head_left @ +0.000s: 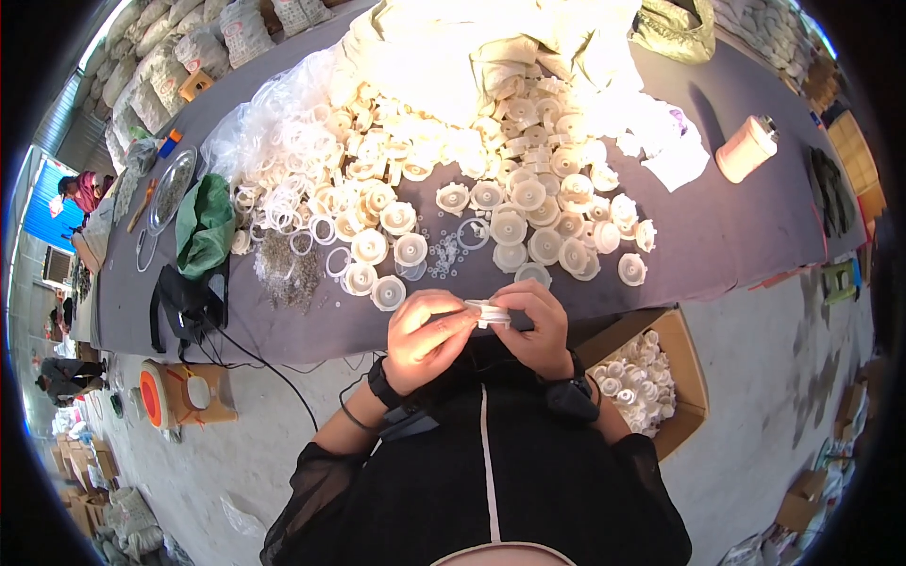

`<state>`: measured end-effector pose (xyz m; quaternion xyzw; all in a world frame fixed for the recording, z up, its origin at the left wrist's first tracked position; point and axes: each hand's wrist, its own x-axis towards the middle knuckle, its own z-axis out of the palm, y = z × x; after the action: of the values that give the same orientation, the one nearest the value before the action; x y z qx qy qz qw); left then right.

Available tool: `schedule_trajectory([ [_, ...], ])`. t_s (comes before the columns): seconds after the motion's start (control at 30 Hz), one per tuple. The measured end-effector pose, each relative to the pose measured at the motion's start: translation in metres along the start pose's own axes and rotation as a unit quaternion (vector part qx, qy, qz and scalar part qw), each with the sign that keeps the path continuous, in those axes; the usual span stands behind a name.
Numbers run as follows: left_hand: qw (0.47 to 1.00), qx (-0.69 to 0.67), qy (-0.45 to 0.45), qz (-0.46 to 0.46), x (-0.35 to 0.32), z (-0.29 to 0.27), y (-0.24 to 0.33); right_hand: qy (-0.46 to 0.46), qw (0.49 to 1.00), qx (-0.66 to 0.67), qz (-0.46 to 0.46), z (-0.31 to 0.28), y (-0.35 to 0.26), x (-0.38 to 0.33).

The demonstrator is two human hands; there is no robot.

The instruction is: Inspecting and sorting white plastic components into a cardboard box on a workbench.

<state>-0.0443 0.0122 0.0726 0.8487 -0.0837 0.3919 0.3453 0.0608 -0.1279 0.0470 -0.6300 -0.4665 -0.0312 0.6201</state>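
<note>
Just above the table's front edge, my left hand (425, 341) and my right hand (540, 332) hold one round white plastic part (490, 315) between them. The fingers of both hands pinch it from either side, and it is seen edge-on. Beyond my hands lies a broad heap of similar round white plastic parts (509, 228). Thin white rings (286, 203) are heaped on the left. Close to them sits a pile of small grey metal pieces (288, 272), too fine to make out. Tiny whitish rings (445, 258) lie scattered between the two groups.
A cardboard box (696, 391) holding white parts stands below the table at right. On the table are a green cloth bag (206, 226), a black bag (193, 300) with cables, a metal tray (174, 189) and a pinkish bottle (746, 149). A large pale sack (510, 61) lies at the back.
</note>
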Motion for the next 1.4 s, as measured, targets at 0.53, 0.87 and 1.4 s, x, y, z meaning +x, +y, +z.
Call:
schedule_trajectory([
  [0.53, 0.977, -0.187, -0.020, -0.098, -0.001, 0.000, 0.000, 0.035, 0.986, -0.098, -0.131, -0.006, 0.000, 0.007],
  [0.87, 0.735, -0.496, -0.036, -0.461, 0.005, 0.002, -0.003, 0.004, 0.943, -0.217, -0.251, -0.009, 0.007, 0.010],
  [1.4, 0.760, -0.547, -0.053, -0.346, -0.015, 0.016, -0.012, -0.001, 0.765, 0.551, 0.333, 0.016, 0.025, -0.018],
])
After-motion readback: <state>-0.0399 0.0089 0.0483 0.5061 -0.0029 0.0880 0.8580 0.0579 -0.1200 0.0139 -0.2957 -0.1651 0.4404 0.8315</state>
